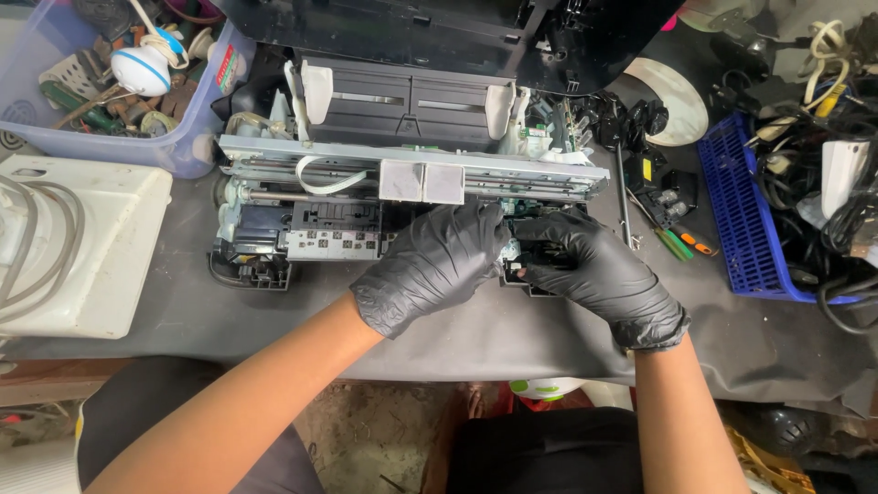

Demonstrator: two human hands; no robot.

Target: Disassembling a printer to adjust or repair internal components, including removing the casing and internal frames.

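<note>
A stripped-down printer chassis (320, 169) with a grey metal rail, white rollers and black plastic parts lies on the grey bench cover (165, 302). Both my hands wear black gloves. My left hand (434, 261) rests on the front middle of the chassis, fingers curled over it. My right hand (585, 265) grips a small black part at the chassis's front right end, thumb and fingers pinched around it. The two hands touch each other. What lies under the palms is hidden.
A white casing (91, 247) with grey cables sits at the left. A clear tub (197, 151) of odd parts stands back left. A blue basket (745, 220) of black cables is at the right. Screwdrivers (681, 242) lie beside the chassis, and a black printer lid (439, 32) is behind it.
</note>
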